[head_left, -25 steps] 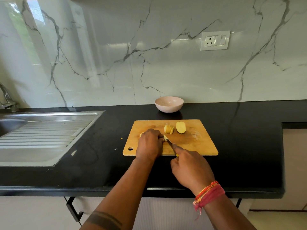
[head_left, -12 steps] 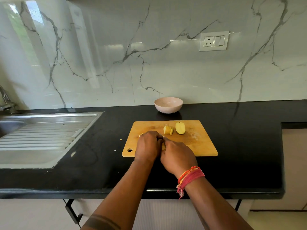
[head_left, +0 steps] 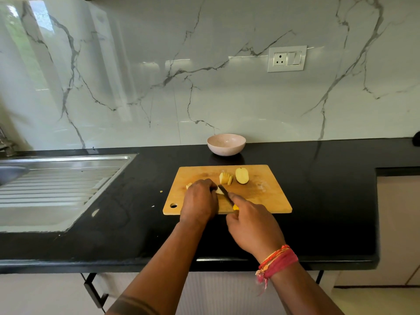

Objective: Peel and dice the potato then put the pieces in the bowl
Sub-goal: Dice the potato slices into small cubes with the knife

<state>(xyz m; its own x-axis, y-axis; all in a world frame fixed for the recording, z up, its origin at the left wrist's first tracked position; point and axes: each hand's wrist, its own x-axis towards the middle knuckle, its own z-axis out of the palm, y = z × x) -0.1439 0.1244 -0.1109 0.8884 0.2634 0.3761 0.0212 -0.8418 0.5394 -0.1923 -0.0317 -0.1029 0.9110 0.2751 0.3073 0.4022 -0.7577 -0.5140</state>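
A wooden cutting board (head_left: pixel 261 196) lies on the black counter. My left hand (head_left: pixel 198 201) curls over a pale potato piece (head_left: pixel 219 191) on the board and holds it down. My right hand (head_left: pixel 252 223) grips a knife (head_left: pixel 226 193) with a yellow handle; its dark blade rests against the piece beside my left fingers. Farther back on the board sit a sliced potato chunk (head_left: pixel 225 178) and a potato half (head_left: pixel 241 175), cut face up. A small piece (head_left: pixel 188 185) peeks out left of my left hand. The pale pink bowl (head_left: pixel 226 144) stands behind the board, nothing visible inside.
A steel sink with a ribbed drainboard (head_left: pixel 56 187) fills the left of the counter (head_left: pixel 329 201). Small potato scraps (head_left: pixel 161 191) lie on the counter left of the board. A wall socket (head_left: pixel 286 58) sits on the marble backsplash. The counter's front edge is near my wrists.
My right hand drew back toward me from beside my left hand, so the knife blade shows again on the potato piece. My left hand stayed in place.
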